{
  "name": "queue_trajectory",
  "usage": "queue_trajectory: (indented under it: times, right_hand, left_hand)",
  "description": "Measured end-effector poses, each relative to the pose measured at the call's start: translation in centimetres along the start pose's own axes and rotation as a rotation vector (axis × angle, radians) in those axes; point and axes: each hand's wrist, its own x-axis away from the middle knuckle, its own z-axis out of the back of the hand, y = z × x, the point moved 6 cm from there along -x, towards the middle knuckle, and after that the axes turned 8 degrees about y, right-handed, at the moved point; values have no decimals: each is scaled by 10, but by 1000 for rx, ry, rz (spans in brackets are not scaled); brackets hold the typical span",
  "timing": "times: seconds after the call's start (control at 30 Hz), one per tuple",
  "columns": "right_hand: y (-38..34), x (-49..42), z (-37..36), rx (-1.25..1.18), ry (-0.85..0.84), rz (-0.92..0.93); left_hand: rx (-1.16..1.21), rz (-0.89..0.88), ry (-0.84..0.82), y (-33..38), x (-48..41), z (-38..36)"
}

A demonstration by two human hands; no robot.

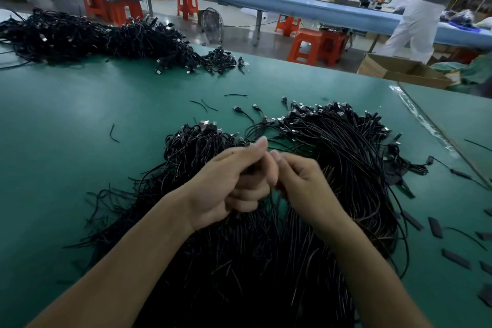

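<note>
The person is working over a loose pile (343, 168) of thin black cables that is spreading across the near part of the green desk (80, 120), with the plug ends (338, 112) fanning out along its far edge. The left hand (234, 184) and right hand (300, 181) are meeting just above the pile, both with fingers curled in, and are pinching one cable (271, 201) between them, its free length hanging down into the strands below. The cable is looking light, slack and very flexible, so it is probably going to droop and kink rather than hold any shape, and its smooth jacket is likely to slide through a loose pinch. Its neighbours are lying tangled against it, so a snag seems likely on lifting. The firmest hold is probably near the stiff plug, or on the cord between thumb and forefinger, close to where the hands are meeting. A second heap (93, 37) is lying well apart at the desk's far left.
</note>
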Motion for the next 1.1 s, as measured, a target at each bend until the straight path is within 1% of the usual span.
queue_trajectory:
  times: [0.07, 0.13, 0.2, 0.23, 0.27, 0.33, 0.37, 0.4, 0.43, 0.47, 0.53, 0.67, 0.73, 0.8, 0.9, 0.93, 0.97, 1.0, 1.03, 1.07, 1.1]
  right_hand:
    - [0, 7, -11, 71, -115, -3]
    - [1, 16, -20, 194, -227, 10]
    - [-1, 23, -25, 323, -319, 42]
    - [-3, 26, -25, 365, -344, 62]
    - [-7, 27, -24, 389, -354, 86]
    - [-13, 27, -17, 391, -322, 103]
    - [-16, 24, -11, 376, -285, 99]
    - [-19, 21, -4, 357, -239, 99]
    - [-22, 18, 3, 336, -185, 106]
    - [-25, 14, 10, 312, -129, 119]
    - [-30, 10, 19, 254, -42, 145]
    - [-30, 3, 20, 106, 72, 144]
    - [-24, 4, 13, 27, 80, 99]
    - [-18, 7, 6, 4, 46, 43]
    - [-14, 11, -1, 57, -47, -7]
    - [-16, 13, -6, 117, -108, 7]
    - [-17, 17, -12, 192, -184, 25]
    - [-18, 21, -18, 267, -262, 36]
    - [-18, 26, -24, 332, -332, 40]
    - [-17, 29, -27, 380, -374, 39]
    - [-17, 30, -27, 405, -380, 30]
  left_hand:
    - [191, -77, 47, 9, -6, 2]
    - [342, -152, 139, 14, -10, 10]
    - [351, -228, 261, 13, -12, 22]
    - [279, -267, 319, 12, -12, 27]
    - [146, -305, 380, 11, -11, 31]
    - [-242, -350, 476, 10, -7, 33]
    - [-436, -348, 482, 9, -5, 30]
    - [-586, -334, 453, 6, -3, 27]
    - [-680, -299, 401, 2, -1, 22]
    - [-709, -242, 352, -3, 1, 18]
    - [-640, -125, 297, -10, 5, 11]
    - [-242, 53, 227, -10, 7, 1]
    - [-60, 127, 193, -7, 6, -2]
    - [160, 145, 115, -1, 6, -5]
    - [529, 72, -7, 12, 6, -6]
    - [628, 24, 2, 17, 5, -4]
    - [684, -38, 51, 19, 2, 0]
    - [683, -115, 124, 21, 0, 6]
    - [630, -193, 207, 22, -2, 13]
    - [535, -256, 280, 22, -3, 19]
    - [401, -300, 346, 20, -4, 24]
